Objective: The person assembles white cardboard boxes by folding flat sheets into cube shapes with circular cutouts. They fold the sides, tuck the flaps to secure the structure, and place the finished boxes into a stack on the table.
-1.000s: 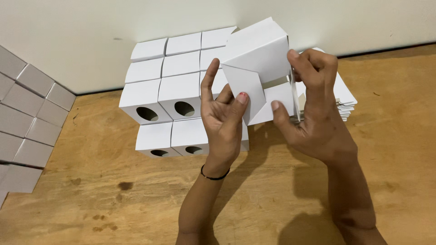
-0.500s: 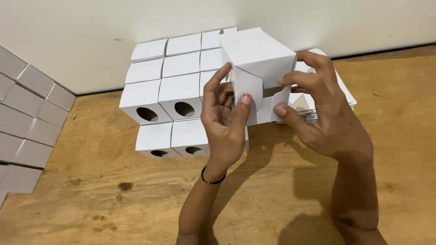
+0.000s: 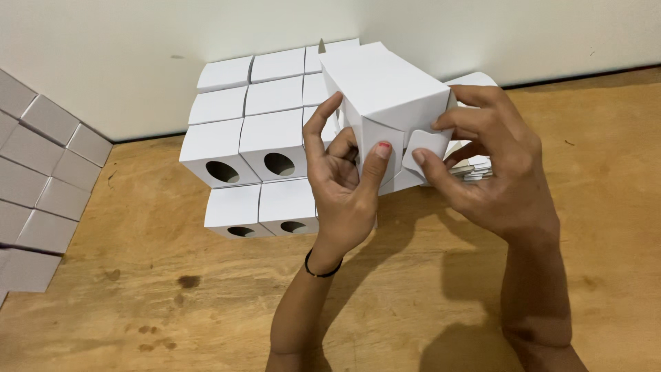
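Held above the desk: white carton, left hand pinching its side flap, right hand pressing the end flap. Flat blanks mostly hidden behind fingers. Stacked boxes behind.

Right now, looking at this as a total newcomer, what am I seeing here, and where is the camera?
There is no machine: a person works with two bare hands, filmed by a camera on their head looking down. The left hand and right hand hold a white cardboard box between them, the right fingers pressing on a flap at its end. Behind, on the wooden table, finished white boxes with round holes are stacked against the wall. More boxes lie at the left edge.
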